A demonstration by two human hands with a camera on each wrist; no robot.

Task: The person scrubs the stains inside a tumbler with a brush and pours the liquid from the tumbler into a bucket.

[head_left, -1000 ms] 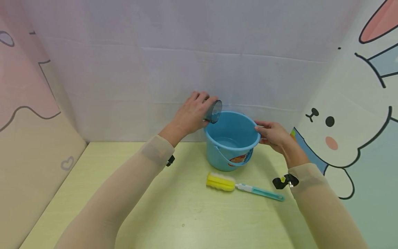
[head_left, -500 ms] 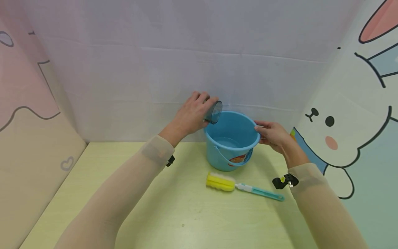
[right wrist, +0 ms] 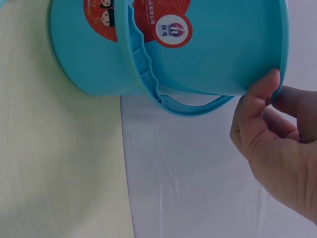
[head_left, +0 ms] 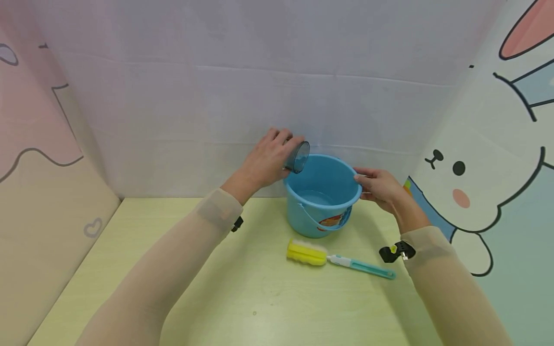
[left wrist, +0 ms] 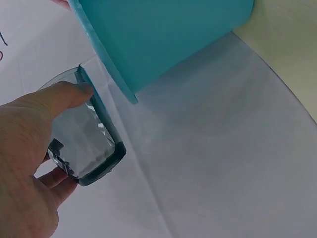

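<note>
My left hand [head_left: 270, 156] grips a clear smoky-grey cup [head_left: 297, 156] round its side. The cup is tipped, its mouth pointing toward the blue bucket [head_left: 298, 211] at the left rim. In the left wrist view, the thumb lies along one side of the cup [left wrist: 81, 134] and fingers show on the other. Whether liquid is in the cup, I cannot tell. The bucket stands upright, a little clear liquid seeming to cover its bottom. At the bucket's right rim, my right hand [head_left: 381, 188] pinches the edge between thumb and fingers, also visible in the right wrist view.
A sponge brush [head_left: 307, 253] with a yellow head and teal-white handle lies on the pale wooden table [head_left: 242, 288] in front of the bucket. The bucket's handle [head_left: 316, 223] hangs down at its front. A white sheet [head_left: 216, 105] hangs behind.
The cup's mouth has dipped very slightly lower over the bucket's rim. Both hands keep their holds, and the bucket and brush stay in place.
</note>
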